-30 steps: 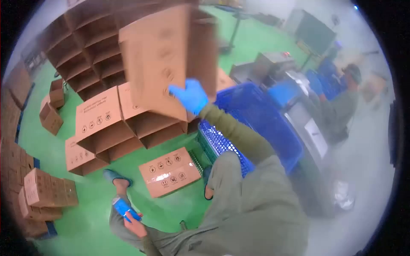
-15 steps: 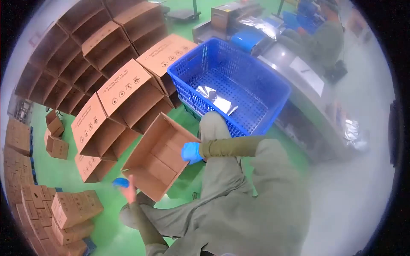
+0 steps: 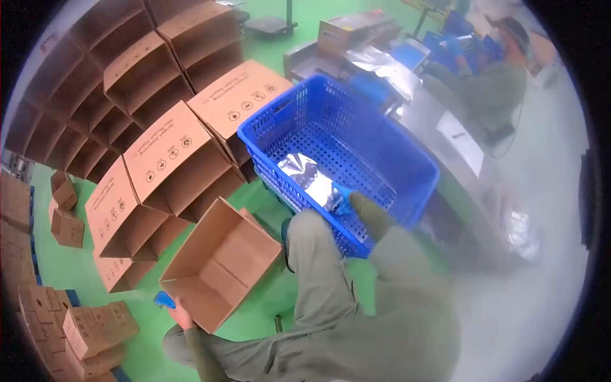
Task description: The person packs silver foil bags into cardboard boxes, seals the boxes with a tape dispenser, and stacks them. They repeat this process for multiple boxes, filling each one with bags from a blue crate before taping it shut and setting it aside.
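An open cardboard box (image 3: 232, 264) stands tilted in front of my knees, its inside bare. My left hand (image 3: 181, 314) is at the box's lower left edge, its thumb side against the cardboard. At its fingertips is something blue (image 3: 164, 299) that I cannot make out. My right hand (image 3: 344, 200), in a blue glove, reaches into the blue plastic crate (image 3: 407, 162) and grips the near end of the shiny silver pouches (image 3: 309, 181). Part of that hand is hidden behind the pouch and forearm.
Stacked open cartons (image 3: 168, 143) rise along the left. Sealed boxes (image 3: 102, 325) sit on pallets at lower left. Right of the crate stands a metal machine (image 3: 439, 114) with foil on it. A person (image 3: 490, 89) in dark green works beyond it.
My right hand has let go of the box and moved right into the crate to the silver pouches. My left hand has come against the box, which now sits lower and further left.
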The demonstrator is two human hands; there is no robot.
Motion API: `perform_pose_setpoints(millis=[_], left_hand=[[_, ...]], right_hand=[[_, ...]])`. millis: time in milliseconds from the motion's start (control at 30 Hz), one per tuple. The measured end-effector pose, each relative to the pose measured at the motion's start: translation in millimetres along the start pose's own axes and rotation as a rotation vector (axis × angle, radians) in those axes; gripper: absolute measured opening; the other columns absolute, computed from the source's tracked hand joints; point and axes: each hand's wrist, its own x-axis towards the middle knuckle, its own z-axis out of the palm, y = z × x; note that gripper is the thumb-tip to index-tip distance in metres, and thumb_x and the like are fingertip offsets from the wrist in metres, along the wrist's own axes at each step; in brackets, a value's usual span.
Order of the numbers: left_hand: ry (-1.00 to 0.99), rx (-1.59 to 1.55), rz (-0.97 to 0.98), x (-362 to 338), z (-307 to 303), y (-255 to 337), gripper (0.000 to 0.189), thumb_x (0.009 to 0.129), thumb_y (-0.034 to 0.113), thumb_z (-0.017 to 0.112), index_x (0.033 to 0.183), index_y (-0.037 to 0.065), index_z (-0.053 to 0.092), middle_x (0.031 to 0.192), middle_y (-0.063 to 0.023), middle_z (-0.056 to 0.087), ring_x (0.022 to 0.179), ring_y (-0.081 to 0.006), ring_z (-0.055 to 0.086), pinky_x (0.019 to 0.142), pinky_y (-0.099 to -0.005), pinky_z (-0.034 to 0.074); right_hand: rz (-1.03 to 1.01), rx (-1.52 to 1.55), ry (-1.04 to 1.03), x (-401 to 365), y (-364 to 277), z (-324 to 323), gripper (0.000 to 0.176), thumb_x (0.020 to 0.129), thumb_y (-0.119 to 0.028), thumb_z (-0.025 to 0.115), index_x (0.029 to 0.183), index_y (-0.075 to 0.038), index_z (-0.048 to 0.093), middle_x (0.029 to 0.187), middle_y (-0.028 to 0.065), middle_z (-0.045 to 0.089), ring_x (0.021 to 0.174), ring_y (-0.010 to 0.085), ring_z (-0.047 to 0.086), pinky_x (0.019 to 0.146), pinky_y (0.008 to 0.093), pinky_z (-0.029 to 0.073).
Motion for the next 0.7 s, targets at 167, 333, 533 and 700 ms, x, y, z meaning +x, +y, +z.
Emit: perform_pose_setpoints(millis=[167,333,533,700], left_hand=[[0.014,-0.008,0.02,-8.6,6.8,2.1,0.04,0.086,0.01,0.055,0.122,-0.005,0.048,0.119,-0.0145,0.057,0.105,-0.0231,0.056,0.092,-0.0353,0.044],[0.024,0.034,0.028,-3.3,7.5,2.7,0.045,0.088,0.013,0.056,0.127,-0.006,0.046,0.124,-0.0162,0.054,0.113,-0.0262,0.053,0.098,-0.0375,0.04],[0.095,0.132,0.143,-7.8,27.0,18.8,0.04,0.085,0.016,0.064,0.117,-0.004,0.049,0.109,-0.0108,0.057,0.096,-0.0193,0.053,0.087,-0.0345,0.044],[0.195,0.171,0.109,1.2,37.2,24.5,0.029,0.079,0.015,0.068,0.096,-0.001,0.052,0.081,-0.0043,0.054,0.074,-0.0151,0.052,0.069,-0.0328,0.045]], right_hand=[[-0.589,-0.339,0.477,22.4,13.9,31.1,0.085,0.07,-0.069,0.06,0.119,0.0,0.056,0.117,0.0193,0.06,0.106,0.0297,0.058,0.083,0.0405,0.048],[-0.871,-0.532,0.746,-130.7,-77.3,75.5,0.058,0.067,-0.05,0.072,0.096,-0.001,0.066,0.082,0.019,0.068,0.072,0.0334,0.066,0.067,0.0443,0.051],[-1.555,-1.318,0.63,-379.5,-151.5,120.7,0.023,0.082,-0.026,0.064,0.09,-0.005,0.063,0.083,0.0152,0.063,0.077,0.0288,0.062,0.067,0.0393,0.049],[-1.899,-1.204,0.291,-489.5,-167.8,178.7,0.033,0.07,-0.013,0.075,0.1,-0.003,0.064,0.081,0.0089,0.064,0.07,0.0139,0.058,0.064,0.0296,0.049]])
